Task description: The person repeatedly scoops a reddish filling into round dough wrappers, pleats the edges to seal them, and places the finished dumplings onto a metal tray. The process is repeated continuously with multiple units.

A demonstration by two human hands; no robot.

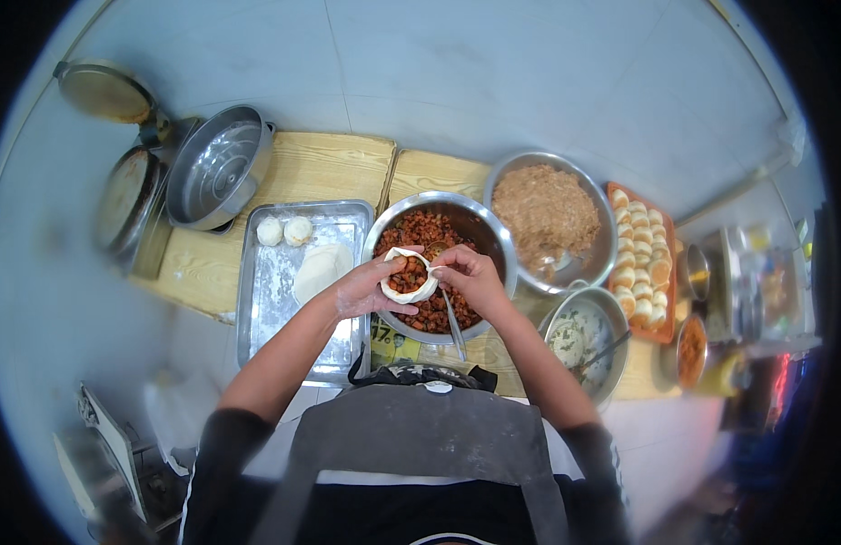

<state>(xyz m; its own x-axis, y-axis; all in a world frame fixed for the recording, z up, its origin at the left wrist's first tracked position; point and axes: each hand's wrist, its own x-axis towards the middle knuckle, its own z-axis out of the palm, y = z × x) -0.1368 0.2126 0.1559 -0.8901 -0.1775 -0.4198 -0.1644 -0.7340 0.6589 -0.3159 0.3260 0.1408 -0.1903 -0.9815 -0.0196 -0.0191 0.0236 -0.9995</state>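
My left hand (366, 286) cups a dough wrapper (412, 297) with chopped reddish filling in its middle. With thumb and fingers, my right hand (467, 274) pinches the wrapper's right edge. Both hands are over a steel bowl (500, 238) of the same reddish filling, where a metal spoon (454, 327) leans with its handle towards me. Left of the bowl, a metal tray (270, 327) dusted with flour holds two round filled buns (284, 231) and a flattened piece of dough (320, 269).
Right of the filling stands a bowl of minced meat (544, 211). Nearer me is a pot (591, 340) with a utensil, and beyond it an orange tray (666, 327) of browned buns. A deep metal pan (219, 167) and a round griddle (127, 197) stand at the left.
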